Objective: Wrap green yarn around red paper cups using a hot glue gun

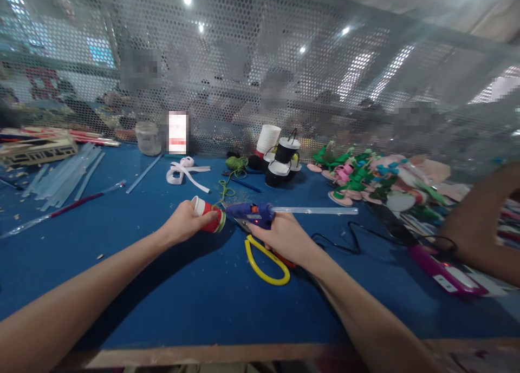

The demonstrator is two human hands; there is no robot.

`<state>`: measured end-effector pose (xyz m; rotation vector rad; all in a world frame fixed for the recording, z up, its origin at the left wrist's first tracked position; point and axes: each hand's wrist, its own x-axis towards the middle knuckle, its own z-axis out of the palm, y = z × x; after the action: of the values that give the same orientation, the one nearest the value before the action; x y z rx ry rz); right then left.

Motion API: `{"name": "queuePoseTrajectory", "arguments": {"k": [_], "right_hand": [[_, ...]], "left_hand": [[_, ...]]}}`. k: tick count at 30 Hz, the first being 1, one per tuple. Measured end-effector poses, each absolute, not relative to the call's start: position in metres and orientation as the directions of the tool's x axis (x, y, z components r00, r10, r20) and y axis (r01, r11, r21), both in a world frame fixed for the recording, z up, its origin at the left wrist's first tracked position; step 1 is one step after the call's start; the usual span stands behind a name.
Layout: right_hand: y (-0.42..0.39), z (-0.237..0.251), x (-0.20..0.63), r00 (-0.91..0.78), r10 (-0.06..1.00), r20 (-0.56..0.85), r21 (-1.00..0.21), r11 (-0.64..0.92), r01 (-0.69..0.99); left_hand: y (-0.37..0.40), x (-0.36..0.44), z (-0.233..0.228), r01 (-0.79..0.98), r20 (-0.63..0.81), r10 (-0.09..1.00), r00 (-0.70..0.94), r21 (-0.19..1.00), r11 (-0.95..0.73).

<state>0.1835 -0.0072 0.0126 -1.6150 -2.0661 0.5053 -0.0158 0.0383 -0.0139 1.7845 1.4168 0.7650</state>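
Item: our left hand (184,221), grip closed round a small red cup (208,215) above the blue surface (162,286). Our right hand (284,237) clasps a blue glue gun (252,213), nozzle at the cup's rim.

Head view: worn on the person's head, looking forward and down along both forearms.
Facing: across the blue table (122,286) toward a perforated mesh screen (260,80).
Nearness: close, hands mid-picture.
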Motion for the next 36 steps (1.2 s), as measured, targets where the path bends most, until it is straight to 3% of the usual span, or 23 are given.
{"name": "queuePoseTrajectory", "arguments": {"k": [11, 27, 36], "right_hand": [[-0.005, 0.010, 0.182, -0.197, 0.970, 0.143, -0.541, 0.244, 0.805], [-0.021, 0.014, 0.184, -0.172, 0.984, 0.038, -0.652, 0.155, 0.743], [-0.025, 0.012, 0.183, -0.188, 0.982, 0.016, -0.624, 0.157, 0.765]], "left_hand": [[0.040, -0.017, -0.016, 0.534, 0.036, 0.973, 0.228, 0.831, -0.156], [0.039, -0.015, -0.014, 0.489, -0.014, 0.979, 0.203, 0.868, -0.089], [0.045, -0.020, -0.023, 0.475, -0.008, 0.974, 0.228, 0.874, -0.104]]}}
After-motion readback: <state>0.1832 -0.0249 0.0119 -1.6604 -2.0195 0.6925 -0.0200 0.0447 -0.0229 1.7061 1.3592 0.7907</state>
